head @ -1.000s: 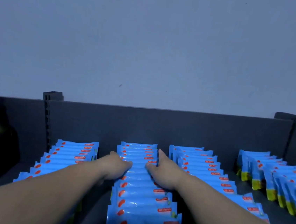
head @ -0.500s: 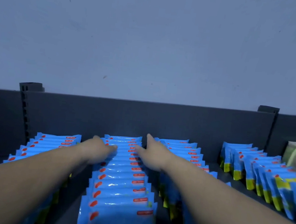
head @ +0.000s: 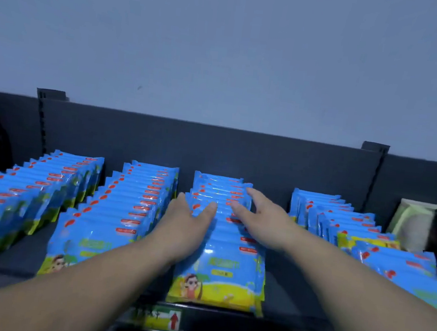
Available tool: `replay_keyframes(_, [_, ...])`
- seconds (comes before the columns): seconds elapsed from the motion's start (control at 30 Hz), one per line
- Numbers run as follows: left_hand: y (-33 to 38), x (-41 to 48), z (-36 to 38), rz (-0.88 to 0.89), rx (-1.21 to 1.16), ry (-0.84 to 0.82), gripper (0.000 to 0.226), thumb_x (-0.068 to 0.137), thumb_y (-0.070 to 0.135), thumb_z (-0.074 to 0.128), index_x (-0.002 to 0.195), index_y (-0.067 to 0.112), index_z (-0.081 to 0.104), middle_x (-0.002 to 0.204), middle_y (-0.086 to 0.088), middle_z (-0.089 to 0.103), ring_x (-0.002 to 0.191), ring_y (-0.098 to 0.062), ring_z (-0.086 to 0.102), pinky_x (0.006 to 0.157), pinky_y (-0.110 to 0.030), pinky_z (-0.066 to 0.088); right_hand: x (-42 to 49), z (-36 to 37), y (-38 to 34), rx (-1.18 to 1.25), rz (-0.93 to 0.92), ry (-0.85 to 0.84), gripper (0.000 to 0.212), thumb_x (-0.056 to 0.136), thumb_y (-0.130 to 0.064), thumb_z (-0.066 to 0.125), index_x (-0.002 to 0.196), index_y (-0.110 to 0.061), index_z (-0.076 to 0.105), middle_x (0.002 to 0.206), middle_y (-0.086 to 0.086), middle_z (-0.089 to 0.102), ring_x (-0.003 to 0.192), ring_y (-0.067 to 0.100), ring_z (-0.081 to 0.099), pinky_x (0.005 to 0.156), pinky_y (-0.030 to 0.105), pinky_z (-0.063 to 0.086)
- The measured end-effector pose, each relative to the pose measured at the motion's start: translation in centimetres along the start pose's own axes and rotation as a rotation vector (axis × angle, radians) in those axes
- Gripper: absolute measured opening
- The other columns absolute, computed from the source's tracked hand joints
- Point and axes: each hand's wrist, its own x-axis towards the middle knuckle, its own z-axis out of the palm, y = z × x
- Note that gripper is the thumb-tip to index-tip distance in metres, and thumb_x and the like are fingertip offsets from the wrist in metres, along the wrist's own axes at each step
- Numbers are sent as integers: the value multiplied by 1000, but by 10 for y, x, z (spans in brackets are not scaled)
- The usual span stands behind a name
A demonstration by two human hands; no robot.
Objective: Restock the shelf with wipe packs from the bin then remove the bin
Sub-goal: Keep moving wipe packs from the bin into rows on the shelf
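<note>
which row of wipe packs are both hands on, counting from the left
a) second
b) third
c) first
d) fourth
b: the left hand and the right hand both lie with fingers stretched out on top of the third row of wipe packs.

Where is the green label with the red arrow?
Head view, bottom centre: the label sits on the dark shelf edge, below the third blue wipe pack row.
</note>
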Motion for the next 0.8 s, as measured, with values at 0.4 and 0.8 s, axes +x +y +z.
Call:
replay_keyframes(0.4, [-12, -7, 28, -197, -192, -63, 66, 86, 67, 47, 141, 33, 35, 125, 14, 59, 108, -13, 60, 98, -38, 47, -18, -5, 52, 126, 47, -373, 135, 64, -32, 89, 151, -30, -14, 117, -21, 53, 90, -19, 49, 65, -5, 39])
replay_keyframes(0.8, [-8, -11, 25, -148, -370, -239, 29, 87, 53, 57, 113, 39, 53, 94, 22, 69, 80, 4, 68, 77, -23, 53, -6, 2, 61, 265, 83, -428, 144, 61, -16, 91, 148, -36, -22, 132, -14, 52, 112, 2, 57, 81, 9, 49])
